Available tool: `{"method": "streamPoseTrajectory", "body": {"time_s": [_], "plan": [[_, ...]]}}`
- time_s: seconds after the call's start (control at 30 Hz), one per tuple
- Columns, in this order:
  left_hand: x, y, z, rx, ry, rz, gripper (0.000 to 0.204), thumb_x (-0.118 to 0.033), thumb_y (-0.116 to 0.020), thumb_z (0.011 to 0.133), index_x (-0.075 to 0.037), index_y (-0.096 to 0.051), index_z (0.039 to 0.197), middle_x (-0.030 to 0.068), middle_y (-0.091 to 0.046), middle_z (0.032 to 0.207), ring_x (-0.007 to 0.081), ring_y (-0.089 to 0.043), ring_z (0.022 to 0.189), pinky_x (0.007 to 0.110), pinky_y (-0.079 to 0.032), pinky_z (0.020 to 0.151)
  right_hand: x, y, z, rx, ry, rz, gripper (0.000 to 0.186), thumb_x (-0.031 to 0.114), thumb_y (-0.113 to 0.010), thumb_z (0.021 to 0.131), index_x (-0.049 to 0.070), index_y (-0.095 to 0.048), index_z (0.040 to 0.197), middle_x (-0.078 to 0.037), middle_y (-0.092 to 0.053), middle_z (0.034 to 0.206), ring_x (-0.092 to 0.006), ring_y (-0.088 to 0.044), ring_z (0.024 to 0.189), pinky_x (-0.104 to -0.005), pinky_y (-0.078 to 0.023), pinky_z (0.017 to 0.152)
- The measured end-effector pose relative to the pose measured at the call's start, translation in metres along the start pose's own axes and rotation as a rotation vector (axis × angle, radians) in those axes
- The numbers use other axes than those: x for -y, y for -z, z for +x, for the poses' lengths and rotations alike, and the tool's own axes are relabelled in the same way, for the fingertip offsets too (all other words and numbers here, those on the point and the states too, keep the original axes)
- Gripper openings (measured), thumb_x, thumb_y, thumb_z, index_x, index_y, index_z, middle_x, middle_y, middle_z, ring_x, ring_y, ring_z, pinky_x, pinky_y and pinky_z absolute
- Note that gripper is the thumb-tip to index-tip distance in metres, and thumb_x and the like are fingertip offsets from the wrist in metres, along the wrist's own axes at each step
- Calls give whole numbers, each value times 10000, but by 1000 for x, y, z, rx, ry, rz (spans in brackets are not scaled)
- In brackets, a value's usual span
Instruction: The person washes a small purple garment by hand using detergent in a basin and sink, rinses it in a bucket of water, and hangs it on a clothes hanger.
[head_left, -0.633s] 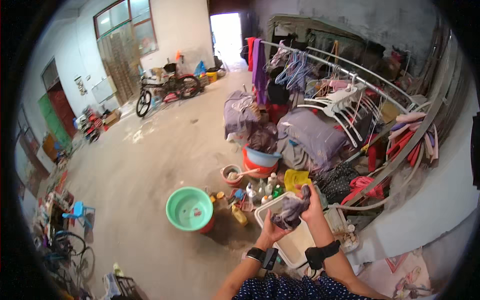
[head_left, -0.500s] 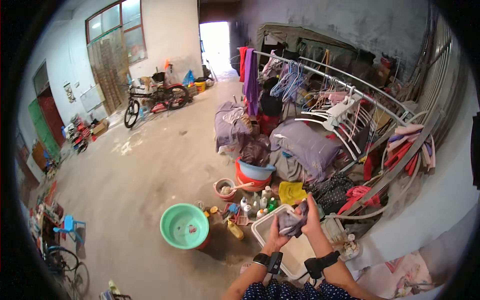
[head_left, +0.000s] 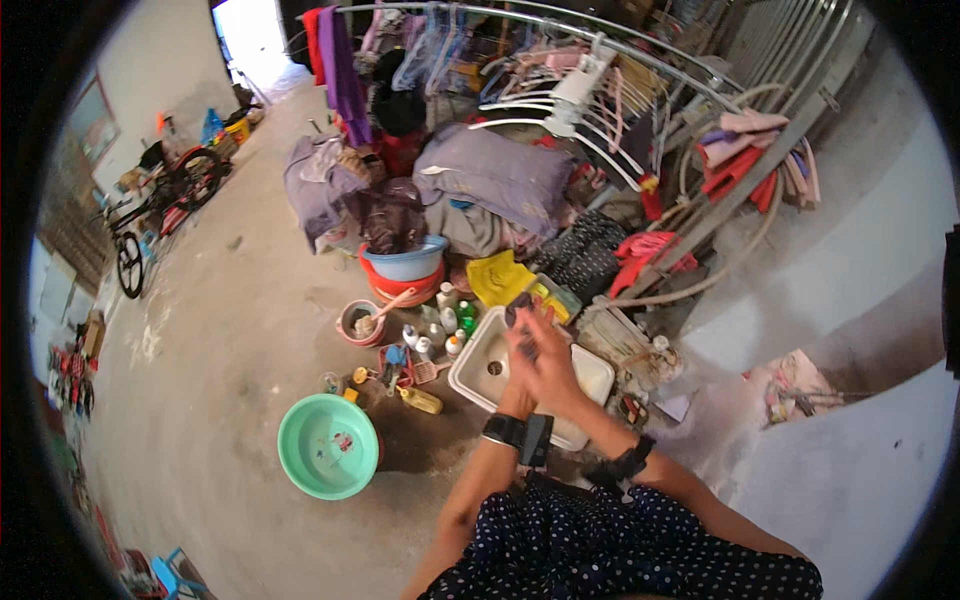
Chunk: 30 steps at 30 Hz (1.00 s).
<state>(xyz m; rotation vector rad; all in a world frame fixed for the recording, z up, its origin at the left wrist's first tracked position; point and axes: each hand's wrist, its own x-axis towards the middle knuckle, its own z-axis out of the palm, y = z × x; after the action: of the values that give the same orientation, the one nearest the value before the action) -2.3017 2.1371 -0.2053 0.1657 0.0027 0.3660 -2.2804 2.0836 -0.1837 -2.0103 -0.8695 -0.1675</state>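
Fingers (head_left: 537,326) of the person's right hand (head_left: 556,365) look closed around a dark purplish cloth (head_left: 517,306), with the left hand (head_left: 519,388) pressed up against it from the left. How the left fingers are curled I cannot tell from where I stand, since the other hand covers most of them. Only scraps of the cloth show, one poking out at the far end of the grip, another dark patch between the palms. Both hands are above the white sink (head_left: 478,358), its drain hole open to view just left of the wrists. To me this looks like the squeezing step, the cloth bunched small between two palms. The next move, I'd judge, calls for a firm hold from both hands, kept over the sink so any drips land inside. The bottles (head_left: 447,322) stand close by its far left rim, and the green basin (head_left: 292,448) sits well apart to the left.
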Motion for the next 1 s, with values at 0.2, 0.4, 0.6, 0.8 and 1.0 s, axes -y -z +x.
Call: {"method": "streamPoseTrajectory", "body": {"time_s": [0.2, 0.4, 0.6, 0.8, 1.0], "plan": [[60, -59, 4, -37, 385, 27, 464, -404, -382, 932, -128, -375, 1306, 22, -430, 1309, 216, -404, 1185, 386, -301, 1006, -64, 94, 62, -134, -175, -200, 374, 310, -465, 875, -15, -534, 1045, -216, -600, 942, -372, -573, 905, -409, -446, 768], [71, -24, 21, 50, 236, 207, 369, -401, -377, 939, -112, -471, 1149, 36, -525, 1103, 185, -503, 982, 350, -427, 854, -36, 89, 14, -192, -92, 72, 467, 279, -526, 846, -4, -451, 1209, -230, -513, 1156, -349, -496, 1082, -363, -388, 910], [135, -107, 3, 172, 578, 244, 567, -494, -320, 921, -114, -321, 1342, 53, -326, 1390, 235, -286, 1279, 418, -180, 1072, -120, 171, 36, -366, -98, -164, 294, 235, -440, 890, -17, -476, 1037, -266, -519, 1093, -426, -501, 919, -451, -433, 800], [94, -47, 37, 101, 422, 440, 617, -570, -303, 895, -94, -408, 1274, 77, -477, 1233, 240, -470, 1105, 391, -390, 933, -34, 143, -9, -197, -38, -89, 413, 276, -429, 909, 4, -466, 1218, -209, -406, 1300, -360, -392, 1197, -381, -321, 992], [148, -101, 15, 138, 560, 370, 664, -572, -277, 897, -88, -310, 1350, 70, -367, 1367, 251, -336, 1249, 400, -245, 1046, -127, 187, 22, -118, -465, 157, 334, 263, -407, 913, 0, -466, 1111, -265, -512, 1080, -444, -506, 953, -450, -421, 831]]}}
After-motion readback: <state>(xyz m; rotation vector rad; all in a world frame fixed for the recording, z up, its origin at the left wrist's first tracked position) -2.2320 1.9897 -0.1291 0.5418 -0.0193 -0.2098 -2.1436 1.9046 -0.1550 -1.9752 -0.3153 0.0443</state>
